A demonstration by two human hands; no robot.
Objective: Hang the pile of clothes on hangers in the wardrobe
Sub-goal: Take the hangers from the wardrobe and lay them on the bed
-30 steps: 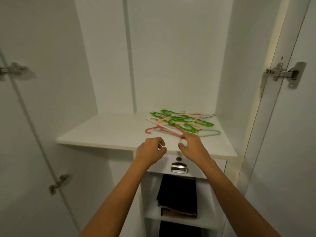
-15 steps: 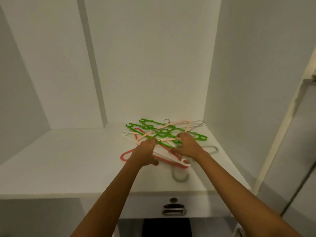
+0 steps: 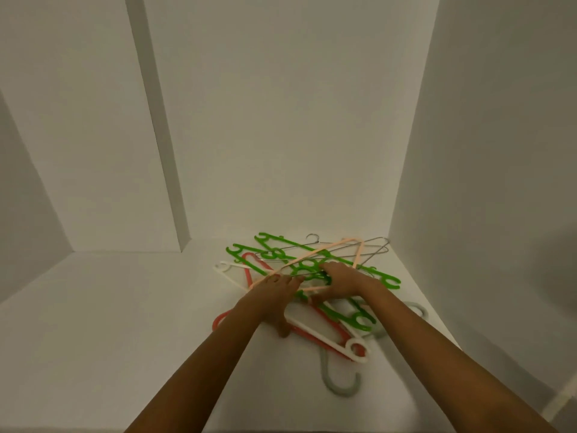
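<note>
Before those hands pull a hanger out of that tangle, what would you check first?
1. Both hands reach the pile: ok. The left hand and right hand are on the hangers.
2. Grip on a single hanger: cannot tell. The fingers lie among the peach hanger and the green hangers.
3. Hangers free of each other: not ok. The wire hangers, red hanger and white hanger cross the others.
4. Everything rests on the shelf: ok. The grey hanger lies nearest the front, still on the shelf.
5. Clothes ready nearby: cannot tell. None are in view.
</note>
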